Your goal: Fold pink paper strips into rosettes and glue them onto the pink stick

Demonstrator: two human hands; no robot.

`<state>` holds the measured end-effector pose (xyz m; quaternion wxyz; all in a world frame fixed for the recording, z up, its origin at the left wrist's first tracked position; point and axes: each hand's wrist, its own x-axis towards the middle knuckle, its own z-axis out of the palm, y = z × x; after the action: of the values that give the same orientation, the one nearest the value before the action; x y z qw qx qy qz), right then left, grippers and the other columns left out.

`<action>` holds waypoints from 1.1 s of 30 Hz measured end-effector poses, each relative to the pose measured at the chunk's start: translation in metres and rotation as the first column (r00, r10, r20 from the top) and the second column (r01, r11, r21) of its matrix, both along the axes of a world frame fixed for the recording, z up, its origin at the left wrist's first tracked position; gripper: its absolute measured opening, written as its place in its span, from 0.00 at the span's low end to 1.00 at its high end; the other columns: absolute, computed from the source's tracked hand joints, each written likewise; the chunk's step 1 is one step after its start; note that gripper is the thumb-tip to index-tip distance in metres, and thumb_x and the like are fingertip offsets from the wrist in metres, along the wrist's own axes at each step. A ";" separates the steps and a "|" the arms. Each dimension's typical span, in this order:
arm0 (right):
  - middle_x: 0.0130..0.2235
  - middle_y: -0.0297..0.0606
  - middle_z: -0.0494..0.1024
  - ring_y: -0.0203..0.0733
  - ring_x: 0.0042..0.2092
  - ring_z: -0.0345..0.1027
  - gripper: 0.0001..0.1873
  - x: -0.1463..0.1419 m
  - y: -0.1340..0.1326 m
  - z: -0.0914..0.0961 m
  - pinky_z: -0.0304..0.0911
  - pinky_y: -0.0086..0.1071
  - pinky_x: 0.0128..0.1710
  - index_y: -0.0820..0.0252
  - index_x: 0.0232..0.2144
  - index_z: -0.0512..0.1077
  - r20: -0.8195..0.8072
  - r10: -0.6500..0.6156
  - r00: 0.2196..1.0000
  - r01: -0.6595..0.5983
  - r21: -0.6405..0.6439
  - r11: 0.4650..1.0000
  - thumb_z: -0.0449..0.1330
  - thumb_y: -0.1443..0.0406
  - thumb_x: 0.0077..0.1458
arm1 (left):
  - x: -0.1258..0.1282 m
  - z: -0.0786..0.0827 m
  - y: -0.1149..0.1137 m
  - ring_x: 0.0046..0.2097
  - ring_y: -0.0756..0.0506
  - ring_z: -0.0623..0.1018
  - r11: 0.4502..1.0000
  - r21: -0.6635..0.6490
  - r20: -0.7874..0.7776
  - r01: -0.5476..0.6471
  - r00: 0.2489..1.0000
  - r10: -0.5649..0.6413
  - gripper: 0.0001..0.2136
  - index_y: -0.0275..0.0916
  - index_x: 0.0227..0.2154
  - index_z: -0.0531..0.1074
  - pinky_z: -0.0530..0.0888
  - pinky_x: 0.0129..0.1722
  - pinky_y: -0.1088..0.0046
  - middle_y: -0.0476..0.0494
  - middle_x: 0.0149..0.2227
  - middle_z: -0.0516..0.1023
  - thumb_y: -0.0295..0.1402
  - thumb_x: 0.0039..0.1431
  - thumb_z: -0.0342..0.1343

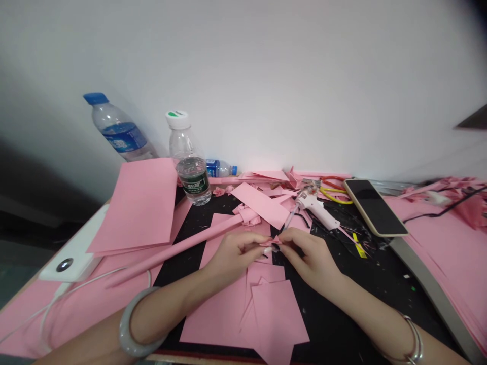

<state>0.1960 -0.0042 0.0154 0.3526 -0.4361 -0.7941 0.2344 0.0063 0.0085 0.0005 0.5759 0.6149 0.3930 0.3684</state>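
Between my fingertips is a small piece of folded pink paper, held above the middle of the black work surface. My left hand pinches it from the left, thumb and index finger closed. From the right, my right hand grips the same piece, its fingers partly hiding it. Below my hands lie several loose pink paper squares on a larger pink sheet. Just beyond them rests a long pink paper tube with a folded paper flower near its upper end.
A white glue gun lies behind my right hand, beside yellow-handled scissors. To its right is a phone. Water bottles stand at the back left. A white device with a cable sits at the left under pink sheets.
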 end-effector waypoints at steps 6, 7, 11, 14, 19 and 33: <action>0.24 0.31 0.67 0.34 0.24 0.59 0.06 0.002 0.003 -0.003 0.56 0.27 0.23 0.60 0.29 0.67 -0.154 -0.092 0.984 0.050 -0.256 0.965 0.53 0.69 0.58 | 0.001 0.003 0.003 0.43 0.45 0.80 0.967 -0.244 0.234 0.071 0.972 -0.013 0.10 0.39 0.42 0.76 0.78 0.38 0.73 0.43 0.42 0.81 0.32 0.58 0.56; 0.23 0.30 0.66 0.33 0.23 0.59 0.06 0.002 0.004 -0.004 0.56 0.26 0.22 0.60 0.30 0.67 -0.203 -0.095 0.975 0.029 -0.306 0.952 0.53 0.68 0.59 | 0.001 0.002 0.004 0.43 0.45 0.80 0.963 -0.259 0.251 0.069 0.968 -0.002 0.09 0.38 0.40 0.77 0.78 0.37 0.74 0.43 0.41 0.81 0.33 0.58 0.55; 0.22 0.28 0.65 0.32 0.22 0.58 0.06 0.001 0.006 -0.005 0.56 0.26 0.21 0.60 0.30 0.67 -0.354 -0.096 0.931 -0.065 -0.417 0.906 0.54 0.64 0.59 | 0.001 0.001 0.004 0.41 0.45 0.81 0.958 -0.279 0.281 0.063 0.959 0.018 0.08 0.36 0.37 0.77 0.79 0.36 0.74 0.43 0.37 0.82 0.32 0.59 0.55; 0.21 0.28 0.65 0.31 0.21 0.57 0.07 0.000 0.007 -0.004 0.56 0.25 0.21 0.60 0.29 0.66 -0.391 -0.101 0.915 -0.094 -0.449 0.888 0.55 0.64 0.58 | 0.001 0.001 0.003 0.41 0.44 0.81 0.958 -0.278 0.287 0.064 0.958 0.020 0.09 0.35 0.38 0.77 0.79 0.35 0.74 0.42 0.38 0.82 0.32 0.59 0.55; 0.21 0.28 0.65 0.31 0.21 0.58 0.09 -0.002 0.007 -0.002 0.57 0.25 0.21 0.61 0.29 0.66 -0.413 -0.117 0.903 -0.106 -0.478 0.872 0.57 0.61 0.58 | 0.001 0.003 0.003 0.40 0.45 0.81 0.965 -0.258 0.243 0.052 0.970 0.013 0.09 0.36 0.38 0.77 0.79 0.36 0.75 0.42 0.38 0.82 0.32 0.59 0.55; 0.20 0.28 0.66 0.30 0.20 0.59 0.12 -0.003 0.008 -0.001 0.58 0.25 0.19 0.61 0.29 0.67 -0.476 -0.125 0.871 -0.167 -0.525 0.835 0.59 0.58 0.56 | 0.000 -0.002 0.002 0.38 0.46 0.81 0.974 -0.224 0.233 0.042 0.972 0.012 0.11 0.35 0.36 0.76 0.79 0.35 0.73 0.41 0.35 0.81 0.36 0.59 0.54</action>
<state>0.1932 0.0039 0.0145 0.3996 -0.4353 -0.5813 0.5594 0.0060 0.0104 -0.0016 0.6873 0.5005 0.3577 0.3862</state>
